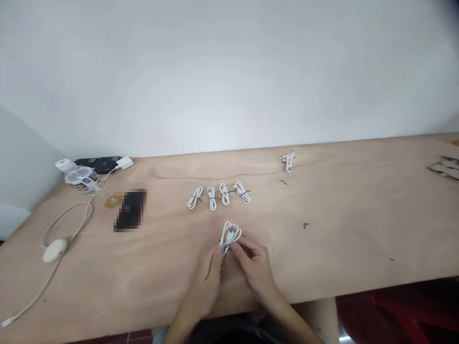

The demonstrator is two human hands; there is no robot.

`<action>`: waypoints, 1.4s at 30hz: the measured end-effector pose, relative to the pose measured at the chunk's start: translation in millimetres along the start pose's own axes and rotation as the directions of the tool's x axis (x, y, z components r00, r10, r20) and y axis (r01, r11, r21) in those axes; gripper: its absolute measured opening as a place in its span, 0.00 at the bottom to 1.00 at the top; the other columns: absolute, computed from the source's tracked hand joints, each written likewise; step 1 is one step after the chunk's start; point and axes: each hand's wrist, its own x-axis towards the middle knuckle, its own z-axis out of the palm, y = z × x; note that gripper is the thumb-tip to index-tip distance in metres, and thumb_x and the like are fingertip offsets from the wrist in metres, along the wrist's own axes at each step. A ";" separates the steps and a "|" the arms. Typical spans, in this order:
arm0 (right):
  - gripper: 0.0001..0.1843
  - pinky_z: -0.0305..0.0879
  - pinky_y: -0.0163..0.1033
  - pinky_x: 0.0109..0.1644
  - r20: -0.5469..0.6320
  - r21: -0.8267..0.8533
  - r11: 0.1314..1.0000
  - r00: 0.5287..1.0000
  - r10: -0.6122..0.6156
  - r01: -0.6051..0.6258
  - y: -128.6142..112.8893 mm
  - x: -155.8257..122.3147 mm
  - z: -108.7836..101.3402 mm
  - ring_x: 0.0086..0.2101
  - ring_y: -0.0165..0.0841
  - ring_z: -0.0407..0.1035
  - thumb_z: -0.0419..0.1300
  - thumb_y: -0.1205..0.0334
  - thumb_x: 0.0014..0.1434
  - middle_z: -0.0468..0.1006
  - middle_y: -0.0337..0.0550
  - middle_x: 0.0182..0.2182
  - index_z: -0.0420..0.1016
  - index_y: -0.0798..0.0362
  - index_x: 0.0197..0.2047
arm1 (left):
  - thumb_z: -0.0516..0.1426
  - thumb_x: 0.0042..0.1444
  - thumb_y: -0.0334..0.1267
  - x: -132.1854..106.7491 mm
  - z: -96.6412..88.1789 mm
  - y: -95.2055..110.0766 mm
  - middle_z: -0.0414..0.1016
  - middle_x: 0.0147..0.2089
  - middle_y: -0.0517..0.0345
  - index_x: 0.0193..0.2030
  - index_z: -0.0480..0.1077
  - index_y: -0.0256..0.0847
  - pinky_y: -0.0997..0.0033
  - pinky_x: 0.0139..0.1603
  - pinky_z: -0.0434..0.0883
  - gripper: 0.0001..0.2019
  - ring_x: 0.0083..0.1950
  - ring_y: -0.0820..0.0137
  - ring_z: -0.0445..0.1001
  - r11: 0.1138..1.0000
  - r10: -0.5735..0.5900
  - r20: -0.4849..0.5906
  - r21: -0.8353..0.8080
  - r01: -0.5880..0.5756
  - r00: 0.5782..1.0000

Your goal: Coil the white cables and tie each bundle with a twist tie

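Between my two hands, above the front part of the wooden table (161,282), is a coiled white USB cable (229,235) with a dark tie around its lower end. My left hand (210,272) pinches the bundle from the left with the thumb on top. From the right, the thumb and fingers of my right hand (254,263) close on it near the tie. Just beyond lie several tied white cable bundles in a row, among them a leftmost bundle (195,198) and a rightmost bundle (242,192).
Farther back sits another white cable bundle (288,162). Loose dark ties (306,225) lie to the right. At left are a plastic bottle (84,179), a blurred black object (131,210), a white charger (125,163), and a long cord (46,286) with a round white piece (55,251).
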 end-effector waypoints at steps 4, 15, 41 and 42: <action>0.10 0.72 0.48 0.58 0.044 -0.091 0.993 0.996 -0.074 0.077 -5.0 0.2 -0.5 0.50 0.45 0.76 0.67 0.55 0.67 0.84 0.48 0.48 0.89 0.44 0.48 | 0.50 0.72 0.60 5.5 7.7 8.8 0.69 0.32 0.60 0.42 0.72 0.41 0.70 0.35 0.69 0.24 0.33 0.68 0.66 0.983 -0.055 0.059 -0.173 0.065 0.997; 0.10 0.71 0.47 0.59 0.051 -0.079 0.987 0.989 -0.136 0.140 -8.0 0.1 -3.8 0.53 0.44 0.74 0.66 0.57 0.69 0.81 0.48 0.52 0.89 0.43 0.49 | 0.46 0.76 0.55 2.9 2.6 15.2 0.63 0.30 0.61 0.35 0.66 0.41 0.70 0.36 0.63 0.23 0.33 0.69 0.64 1.000 -0.015 0.133 0.002 0.015 0.991; 0.09 0.75 0.44 0.55 0.178 -0.062 0.977 0.966 -0.189 0.203 -2.6 -11.8 -16.2 0.46 0.42 0.78 0.67 0.62 0.67 0.85 0.45 0.44 0.88 0.44 0.49 | 0.45 0.76 0.51 -2.1 -17.4 26.8 0.64 0.34 0.60 0.37 0.66 0.43 0.67 0.44 0.65 0.20 0.38 0.66 0.64 0.996 -0.087 0.317 -0.002 0.092 0.945; 0.09 0.75 0.45 0.55 0.151 -0.071 0.978 0.971 -0.184 0.196 -1.2 -12.7 -14.0 0.46 0.42 0.78 0.67 0.61 0.67 0.85 0.45 0.44 0.88 0.45 0.48 | 0.45 0.75 0.50 -2.0 -15.6 25.2 0.64 0.34 0.59 0.37 0.67 0.43 0.67 0.43 0.66 0.19 0.38 0.66 0.64 0.995 -0.076 0.322 -0.044 0.095 0.944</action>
